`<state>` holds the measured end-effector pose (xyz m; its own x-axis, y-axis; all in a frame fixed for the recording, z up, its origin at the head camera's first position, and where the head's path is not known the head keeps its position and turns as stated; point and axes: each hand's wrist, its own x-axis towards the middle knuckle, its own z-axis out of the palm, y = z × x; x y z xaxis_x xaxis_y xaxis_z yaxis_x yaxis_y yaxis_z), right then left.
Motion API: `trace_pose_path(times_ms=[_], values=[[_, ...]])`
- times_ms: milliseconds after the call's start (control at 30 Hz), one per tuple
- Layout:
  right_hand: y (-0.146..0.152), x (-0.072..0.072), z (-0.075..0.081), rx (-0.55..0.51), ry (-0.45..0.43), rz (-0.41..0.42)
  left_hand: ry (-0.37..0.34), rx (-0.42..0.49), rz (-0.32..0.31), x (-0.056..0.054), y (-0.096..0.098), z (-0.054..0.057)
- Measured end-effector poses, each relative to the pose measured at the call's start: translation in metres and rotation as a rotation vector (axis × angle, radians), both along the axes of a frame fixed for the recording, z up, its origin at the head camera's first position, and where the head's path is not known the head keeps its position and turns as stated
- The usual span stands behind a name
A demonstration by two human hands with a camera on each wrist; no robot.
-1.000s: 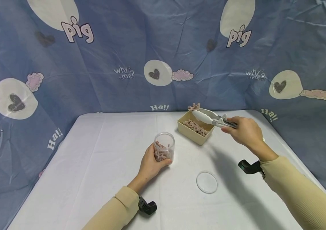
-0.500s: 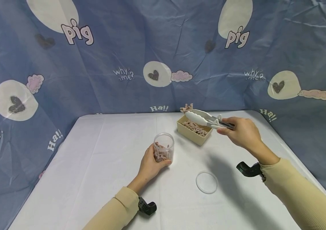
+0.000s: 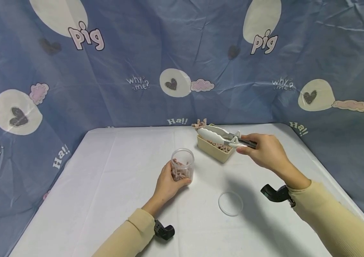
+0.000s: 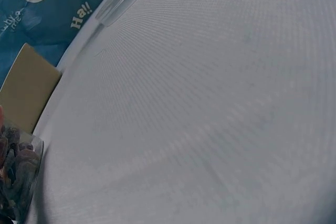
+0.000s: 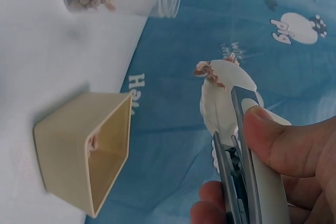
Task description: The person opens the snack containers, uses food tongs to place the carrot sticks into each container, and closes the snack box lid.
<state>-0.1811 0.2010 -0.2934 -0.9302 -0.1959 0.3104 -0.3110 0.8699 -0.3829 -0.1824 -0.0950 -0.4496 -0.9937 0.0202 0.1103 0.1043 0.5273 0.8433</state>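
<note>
My left hand (image 3: 165, 184) grips a clear plastic jar (image 3: 183, 166) from its left side; the jar stands upright on the table without a lid, pinkish-brown twisted pieces (image 3: 180, 174) in its lower part. Tongs (image 3: 223, 137) with white scalloped tips are held in my right hand (image 3: 266, 151). Pinched in the tips is a small clump of the pieces (image 5: 212, 73), raised above the beige rectangular box (image 3: 212, 150). More pieces lie inside that box, partly hidden by the tongs. In the right wrist view, thumb and fingers wrap the tongs' handles.
A clear round lid (image 3: 230, 203) lies on the white-covered table (image 3: 130, 157), nearer to me than the box. Behind the table hangs a blue printed cloth (image 3: 130, 46). My right forearm casts a shadow beside the lid.
My right hand has moved to the left with the tongs and the clump, from over the box to its left end, nearer the jar. My left hand and the jar have stayed put.
</note>
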Motion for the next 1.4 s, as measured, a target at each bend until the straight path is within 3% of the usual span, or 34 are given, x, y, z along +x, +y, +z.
trace_pose_path(times_ms=[467,1400], values=[[-0.015,0.009,-0.004,-0.044,-0.047,0.041,0.0,0.009,-0.004,-0.002,0.0,0.0],[-0.029,0.016,-0.012,-0.014,-0.085,0.108,-0.01,0.011,-0.003,-0.002,-0.001,0.0]])
